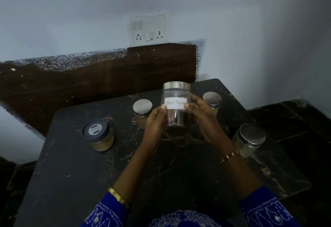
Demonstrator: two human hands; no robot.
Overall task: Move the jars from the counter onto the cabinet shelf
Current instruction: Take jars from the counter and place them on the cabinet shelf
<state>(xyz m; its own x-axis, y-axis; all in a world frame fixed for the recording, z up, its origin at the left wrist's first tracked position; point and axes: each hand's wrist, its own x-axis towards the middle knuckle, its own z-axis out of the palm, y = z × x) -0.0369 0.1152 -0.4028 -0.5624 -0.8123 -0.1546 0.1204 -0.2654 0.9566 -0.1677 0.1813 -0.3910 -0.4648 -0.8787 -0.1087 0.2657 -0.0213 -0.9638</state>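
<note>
Holding the Black Pepper jar (176, 105) up above the counter (75, 155), your left hand (155, 119) and right hand (200, 117) wrapped its sides, four other jars (142, 113) stood around it.

Black gold-veined counter (89, 182); silver-lidded clear jar (176, 105), white label; blue embroidered sleeve (105, 214); possibly brown backsplash (107, 76).

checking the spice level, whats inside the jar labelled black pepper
The clear silver-lidded glass jar labelled black pepper looks mostly empty; something dark shows low down. Both hands' fingers and the white label cover parts.
</note>
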